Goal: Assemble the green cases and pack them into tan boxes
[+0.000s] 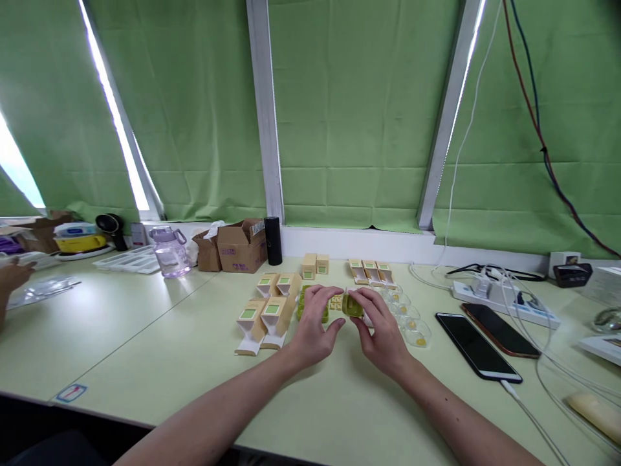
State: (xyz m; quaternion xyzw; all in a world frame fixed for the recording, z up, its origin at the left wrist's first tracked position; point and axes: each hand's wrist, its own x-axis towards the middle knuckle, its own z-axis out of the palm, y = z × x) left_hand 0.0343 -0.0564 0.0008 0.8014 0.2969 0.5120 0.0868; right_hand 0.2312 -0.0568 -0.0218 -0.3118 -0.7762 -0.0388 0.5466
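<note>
Over the table (160, 369), the right hand (381, 330) grips a green container (352, 307), left hand (313, 329) alongside, unclosed.

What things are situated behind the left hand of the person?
Past the left hand, parts of green pieces show, with small pale yellow squares to their right. The hand covers part of that area, so the full outline of the green pieces cannot be seen.

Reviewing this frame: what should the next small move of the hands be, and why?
Probably close the left hand gently onto the near side of the small green container to steady it. The right hand grips it from the right, while the left thumb and forefinger are parted just beside it; whether they already touch it, I cannot tell.
</note>
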